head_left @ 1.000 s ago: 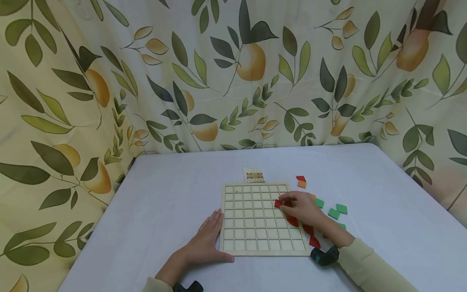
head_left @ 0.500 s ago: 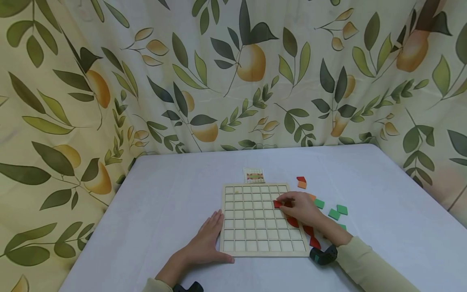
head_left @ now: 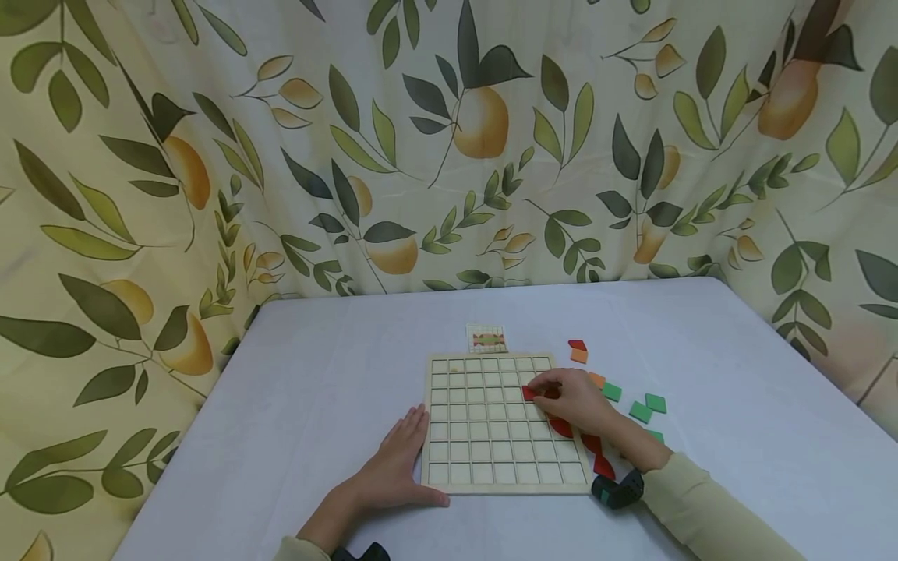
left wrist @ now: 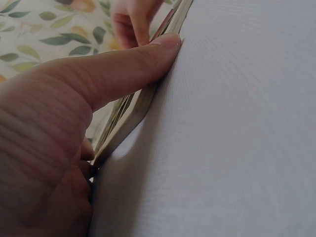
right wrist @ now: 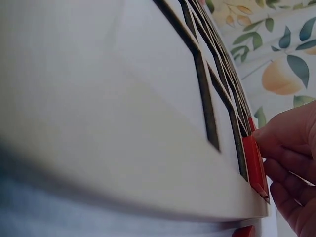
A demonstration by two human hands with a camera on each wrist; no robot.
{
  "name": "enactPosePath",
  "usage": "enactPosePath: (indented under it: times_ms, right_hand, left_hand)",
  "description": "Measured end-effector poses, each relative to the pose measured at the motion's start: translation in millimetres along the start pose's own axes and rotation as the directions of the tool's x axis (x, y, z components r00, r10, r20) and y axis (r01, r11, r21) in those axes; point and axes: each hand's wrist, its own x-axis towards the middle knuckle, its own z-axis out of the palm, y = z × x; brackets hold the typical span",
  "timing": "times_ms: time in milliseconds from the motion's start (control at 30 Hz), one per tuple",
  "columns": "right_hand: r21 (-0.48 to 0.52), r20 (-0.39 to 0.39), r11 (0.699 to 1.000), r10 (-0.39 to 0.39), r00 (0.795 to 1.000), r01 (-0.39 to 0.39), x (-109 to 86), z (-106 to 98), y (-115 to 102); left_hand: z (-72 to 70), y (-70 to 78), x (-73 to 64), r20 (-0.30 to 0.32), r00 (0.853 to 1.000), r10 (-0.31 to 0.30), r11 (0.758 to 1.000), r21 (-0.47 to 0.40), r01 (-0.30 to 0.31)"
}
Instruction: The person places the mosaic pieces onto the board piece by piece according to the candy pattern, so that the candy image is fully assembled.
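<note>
A light wooden board [head_left: 505, 489] with a grid of square cells lies flat on the table. My left hand [head_left: 393, 460] rests at its left edge, fingers extended and thumb along the front corner; the left wrist view shows that thumb [left wrist: 133, 64] against the rim. Over the board's right side, my right hand [head_left: 578, 401] pinches a small red tile [head_left: 528, 393] between thumb and fingers, and partly hides it. A red rounded piece [head_left: 560, 427] lies on the board below this hand. The right wrist view shows a red piece [right wrist: 254, 163] by the fingertips.
A small pattern card [head_left: 487, 339] lies behind the board. To the right are several green tiles [head_left: 640, 412], an orange tile [head_left: 578, 356] with a red piece [head_left: 577, 344] behind it, and red pieces [head_left: 603, 467] near the board's right edge. A leaf-patterned curtain [head_left: 449, 156] hangs behind the table.
My right hand and the red tile have shifted slightly to the left over the board. The left hand stays in place at the board's edge.
</note>
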Motion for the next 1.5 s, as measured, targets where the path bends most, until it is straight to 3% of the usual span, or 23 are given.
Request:
enactPosePath:
  times_ms: [267, 567, 800, 1133, 1500]
  right_hand:
    - [-0.013, -0.008, 1.0, -0.028, 1.0, 0.028, -3.2, -1, 3]
    - [0.05, -0.04, 0.989, 0.142, 0.989, -0.14, -14.7, -16, 5]
    - [-0.006, -0.122, 0.997, 0.081, 0.989, -0.082, -26.8, -29, 16]
    - [-0.012, -0.134, 0.995, 0.097, 0.986, -0.1, -34.6, -36, 28]
    - [0.025, -0.155, 0.975, 0.223, 0.962, -0.222, -45.0, -48, 37]
  left_hand:
    - [-0.1, 1.9, -0.5, 0.005, 1.0, -0.008, 1.0, 0.001, 0.008]
    - [0.2, 2.1, -0.7, 0.006, 1.0, -0.006, 1.0, 0.006, 0.006]
    - [-0.1, 2.4, -0.4, 0.003, 1.0, -0.005, 1.0, 0.005, 0.005]
    - [-0.9, 1.2, -2.0, 0.001, 1.0, -0.003, 1.0, -0.001, 0.003]
    - [0.9, -0.5, -2.5, -0.008, 1.0, 0.013, 1.0, -0.004, -0.014]
